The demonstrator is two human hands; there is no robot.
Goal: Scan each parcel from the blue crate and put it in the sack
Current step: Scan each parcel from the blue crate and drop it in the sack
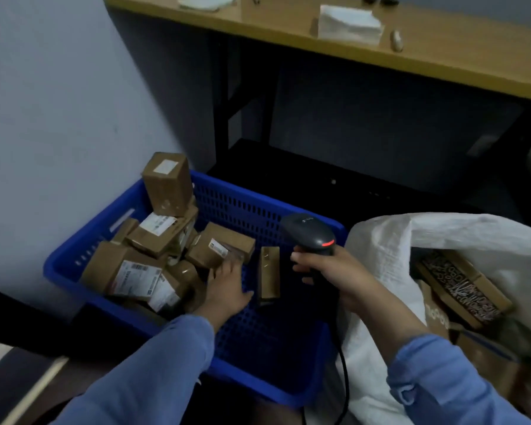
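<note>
Midway through picking the next parcel, by the look of it: plenty left in the blue crate (267, 342) at lower centre of the frame, piled toward its left side, and several already in the white sack (442, 237) at the right edge. Down inside the crate, the left hand (227, 289), fingers straight and spread, fingertips at the lower edge of a labelled parcel (218, 248) in the middle of the pile, seemingly touching it but not closed round anything; thumb out to the right toward a narrow parcel (269, 274) standing on edge just beside. Above the crate's right side, the right hand (322, 271), wrapped tight round the grip of the black scanner (310, 231), with the cable (345, 378) trailing down between crate and sack. Next, probably: curl the left fingers round one parcel, lift it free of its neighbours, turn its label toward the scanner head, then carry it right into the sack's open mouth. Worth minding the tall parcel (166, 182) perched at the top of the pile near the crate's upper-left corner, likely to topple with any shifting of the boxes below.
</note>
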